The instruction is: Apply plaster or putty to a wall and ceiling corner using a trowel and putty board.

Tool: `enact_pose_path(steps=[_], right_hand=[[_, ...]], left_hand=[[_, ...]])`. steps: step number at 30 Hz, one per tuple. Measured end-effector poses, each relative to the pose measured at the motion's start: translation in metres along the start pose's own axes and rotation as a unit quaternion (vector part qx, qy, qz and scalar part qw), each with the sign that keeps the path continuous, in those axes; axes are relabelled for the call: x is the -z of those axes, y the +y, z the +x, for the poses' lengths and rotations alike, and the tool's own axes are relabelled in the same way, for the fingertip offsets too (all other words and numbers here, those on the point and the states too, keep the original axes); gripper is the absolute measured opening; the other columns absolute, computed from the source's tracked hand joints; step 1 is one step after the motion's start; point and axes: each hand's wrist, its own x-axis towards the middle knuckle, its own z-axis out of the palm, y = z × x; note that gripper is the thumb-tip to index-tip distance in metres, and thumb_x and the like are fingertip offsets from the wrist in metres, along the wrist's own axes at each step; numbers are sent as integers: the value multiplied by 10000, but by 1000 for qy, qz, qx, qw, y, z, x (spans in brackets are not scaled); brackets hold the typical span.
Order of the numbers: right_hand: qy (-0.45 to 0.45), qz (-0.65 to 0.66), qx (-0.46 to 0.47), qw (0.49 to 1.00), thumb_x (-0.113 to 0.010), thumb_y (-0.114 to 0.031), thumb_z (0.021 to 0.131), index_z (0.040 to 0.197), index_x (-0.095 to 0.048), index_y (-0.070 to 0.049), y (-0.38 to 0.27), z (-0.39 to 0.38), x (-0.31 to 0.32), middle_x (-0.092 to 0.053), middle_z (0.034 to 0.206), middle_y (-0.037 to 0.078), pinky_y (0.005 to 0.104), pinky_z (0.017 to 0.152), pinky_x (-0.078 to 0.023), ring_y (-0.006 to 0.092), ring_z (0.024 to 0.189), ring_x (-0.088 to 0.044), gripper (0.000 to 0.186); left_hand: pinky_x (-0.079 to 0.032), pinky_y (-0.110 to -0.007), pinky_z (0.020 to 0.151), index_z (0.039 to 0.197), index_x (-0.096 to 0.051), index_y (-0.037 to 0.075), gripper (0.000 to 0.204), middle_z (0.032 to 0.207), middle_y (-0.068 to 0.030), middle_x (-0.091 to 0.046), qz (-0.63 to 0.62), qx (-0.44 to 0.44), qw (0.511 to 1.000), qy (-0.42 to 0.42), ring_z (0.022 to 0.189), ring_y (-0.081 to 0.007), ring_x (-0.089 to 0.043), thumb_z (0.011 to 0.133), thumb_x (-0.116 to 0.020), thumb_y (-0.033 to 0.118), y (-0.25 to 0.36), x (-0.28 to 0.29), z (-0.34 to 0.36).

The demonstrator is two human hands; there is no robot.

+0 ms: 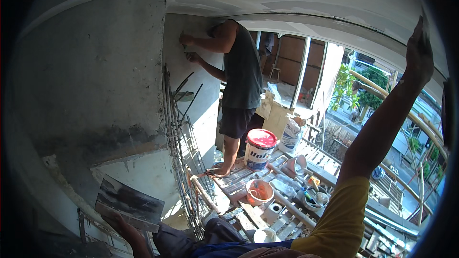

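My left hand (pixel 116 220), low on the left, is closed on the near edge of a plasterer's hawk (pixel 130 199). This flat, rectangular plate carries dark grey smears and has a pale edge strip. High on the right, my right arm reaches up in a yellow sleeve, and my right hand (pixel 420 59) is up against the ceiling (pixel 377 16). Its fingers look closed round something thin and dark at the ceiling surface, too shadowed to name. Patches of lighter and darker grey cover the ceiling.
A co-worker (pixel 241 74) stands barefoot at the wall (pixel 110 57), hands raised to it. Rusty rebar (pixel 184 162) leans there. The slatted bamboo platform (pixel 239 188) bears a red-lidded bucket (pixel 261 150), an orange-lined bucket (pixel 259 192) and a sack (pixel 290 134). Bamboo poles (pixel 370 86) cross outside.
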Motion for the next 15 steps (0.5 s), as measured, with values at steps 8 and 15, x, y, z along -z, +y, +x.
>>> enact_pose_path(steps=[8, 15], right_hand=[[447, -294, 51, 843, -495, 18, 847, 1116, -435, 60, 258, -90, 108, -542, 1016, 185, 531, 736, -588, 324, 924, -613, 278], [532, -339, -18, 776, -526, -3, 826, 1069, -464, 111, 480, -82, 252, -578, 919, 173, 361, 567, -562, 263, 771, -640, 276]], left_hand=[[-185, -487, 1104, 1464, -127, 90, 759, 1491, -191, -159, -27, 51, 998, -5, 1370, -334, -207, 898, -500, 431, -14, -6, -11], [-197, -546, 1074, 1455, -150, 42, 834, 1493, -244, -99, 75, -30, 996, 46, 1328, -464, -190, 865, -539, 483, -6, -3, 1]])
